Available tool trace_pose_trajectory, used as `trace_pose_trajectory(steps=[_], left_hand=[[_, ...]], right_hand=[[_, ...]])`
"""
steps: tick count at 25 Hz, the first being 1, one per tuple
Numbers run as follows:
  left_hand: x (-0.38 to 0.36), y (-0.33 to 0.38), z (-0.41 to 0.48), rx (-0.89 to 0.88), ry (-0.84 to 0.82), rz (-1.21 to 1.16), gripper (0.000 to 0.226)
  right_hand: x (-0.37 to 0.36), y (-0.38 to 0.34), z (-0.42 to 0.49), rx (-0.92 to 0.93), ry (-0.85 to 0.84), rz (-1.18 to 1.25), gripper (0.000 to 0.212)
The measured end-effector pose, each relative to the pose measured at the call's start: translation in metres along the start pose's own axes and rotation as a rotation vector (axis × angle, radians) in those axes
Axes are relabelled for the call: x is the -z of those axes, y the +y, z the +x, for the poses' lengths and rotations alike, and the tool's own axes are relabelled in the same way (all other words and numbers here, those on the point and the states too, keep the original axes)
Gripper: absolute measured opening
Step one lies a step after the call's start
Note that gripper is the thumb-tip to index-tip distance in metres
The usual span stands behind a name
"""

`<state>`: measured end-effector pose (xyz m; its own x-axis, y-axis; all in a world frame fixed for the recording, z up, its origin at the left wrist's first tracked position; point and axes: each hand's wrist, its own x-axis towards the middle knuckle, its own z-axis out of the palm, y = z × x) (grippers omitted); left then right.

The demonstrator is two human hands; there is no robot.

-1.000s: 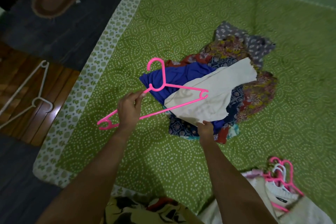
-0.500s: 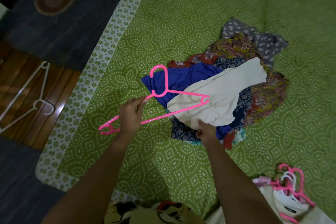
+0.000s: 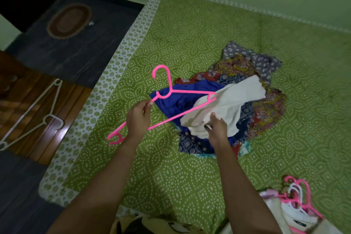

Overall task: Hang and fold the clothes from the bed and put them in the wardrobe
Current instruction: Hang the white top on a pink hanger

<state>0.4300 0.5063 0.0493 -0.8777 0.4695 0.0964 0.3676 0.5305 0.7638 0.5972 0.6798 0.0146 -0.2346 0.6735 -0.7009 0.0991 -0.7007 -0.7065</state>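
Observation:
A heap of clothes lies in the middle of the green patterned bed. On top is a cream garment, over a blue one and several printed pieces. My left hand pinches a pink hanger near its neck and holds it above the heap's left side. My right hand grips the near edge of the cream garment, lifted a little off the heap. The hanger's right end overlaps that garment.
Two white hangers lie on the wooden floor left of the bed. At the lower right, hung clothes with pink and white hangers rest on the bed. A brown oval rug sits on the dark floor; a green wall lies behind.
My right hand has raised the cream garment's near edge toward the hanger. The hanger stays in my left hand, and the camera has tilted up, showing more wall.

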Motion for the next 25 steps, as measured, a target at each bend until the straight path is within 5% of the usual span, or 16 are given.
trace_pose_trajectory(steps=[12,16,22,25], left_hand=[[0.102,0.096,0.002,-0.121,-0.019,-0.322,0.019],[0.143,0.121,0.008,-0.229,-0.051,-0.421,0.023],[0.207,0.149,-0.002,-0.192,-0.086,-0.784,0.039],[0.22,0.149,-0.006,-0.235,-0.148,-0.768,0.036]], right_hand=[[-0.036,-0.114,-0.195,0.418,-0.398,0.317,0.018],[-0.059,-0.14,-0.271,0.546,-0.644,0.455,0.018],[-0.086,-0.16,-0.332,0.415,-0.75,0.723,0.019],[-0.095,-0.16,-0.337,0.288,-0.791,0.903,0.018]])
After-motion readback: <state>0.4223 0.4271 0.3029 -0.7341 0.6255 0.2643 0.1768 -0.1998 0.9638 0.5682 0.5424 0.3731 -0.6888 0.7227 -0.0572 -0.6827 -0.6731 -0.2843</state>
